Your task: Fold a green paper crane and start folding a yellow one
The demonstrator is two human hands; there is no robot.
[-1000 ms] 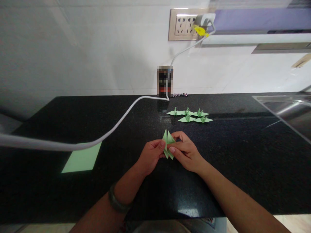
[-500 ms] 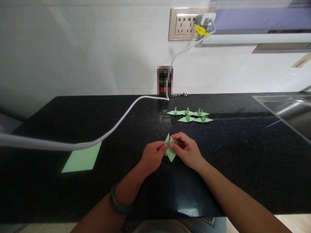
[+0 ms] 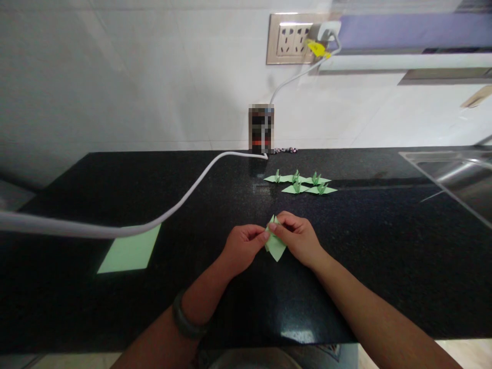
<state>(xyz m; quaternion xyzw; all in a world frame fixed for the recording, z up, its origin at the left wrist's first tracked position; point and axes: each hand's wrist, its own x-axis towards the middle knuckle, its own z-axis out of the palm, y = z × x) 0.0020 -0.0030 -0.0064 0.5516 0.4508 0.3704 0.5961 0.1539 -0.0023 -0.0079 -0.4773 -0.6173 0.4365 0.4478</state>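
Observation:
A small green folded paper piece [image 3: 275, 246] is pinched between both hands just above the black countertop [image 3: 365, 246]. My left hand [image 3: 243, 247] grips its left side with thumb and fingers closed. My right hand [image 3: 300, 239] pinches its upper right part, fingers curled. A wide flap of the paper points down toward me. Farther back lie several finished green paper cranes [image 3: 302, 183] in a cluster.
A flat green paper square [image 3: 130, 250] lies at the left under a white cable [image 3: 169, 207] running to a wall socket [image 3: 294, 38]. A small dark device [image 3: 261, 128] stands against the wall. A steel sink [image 3: 457, 174] is at the right.
The folded paper has been turned and lowered between my fingers: its upright points have shrunk and a broad flap now hangs down. Both hands stayed in place.

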